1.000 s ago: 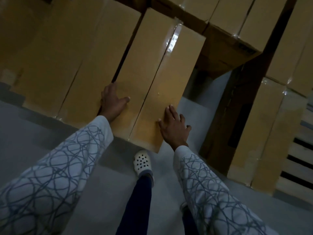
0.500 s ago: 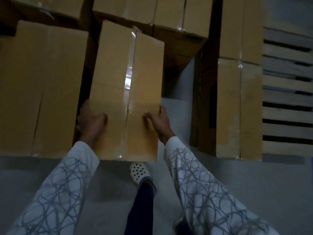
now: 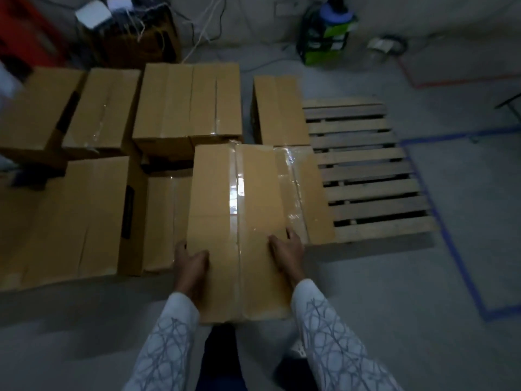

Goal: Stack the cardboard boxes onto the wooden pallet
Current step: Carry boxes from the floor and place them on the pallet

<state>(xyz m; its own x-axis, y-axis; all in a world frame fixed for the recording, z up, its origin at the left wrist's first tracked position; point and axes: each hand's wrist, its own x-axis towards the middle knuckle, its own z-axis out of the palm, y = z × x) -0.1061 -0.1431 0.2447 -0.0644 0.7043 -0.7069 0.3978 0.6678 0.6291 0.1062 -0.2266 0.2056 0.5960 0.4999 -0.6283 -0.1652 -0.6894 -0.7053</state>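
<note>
Head camera: a person grips a long, rectangular cardboard box (image 3: 238, 221) from both sides, its matte brown flaps sealed down the middle by a strip of glossy clear tape that catches the light. The left hand (image 3: 190, 266) is clamped on the box's left edge near its close end, thumb lying over the top face; the right hand (image 3: 286, 253) presses the right edge, fingers wrapped around the side. The box lies between the two hands and reaches away from the person. Its far right corner overlaps a taped box (image 3: 303, 193) that sits on the left part of the slatted wooden pallet (image 3: 369, 179), whose rough, pale boards are bare to the right. A second box (image 3: 279, 108) stands at the pallet's far left corner. More brown cartons (image 3: 187, 103) crowd the grey concrete floor (image 3: 423, 292) to the left. Patterned white sleeves (image 3: 332, 334) cover both forearms.
</note>
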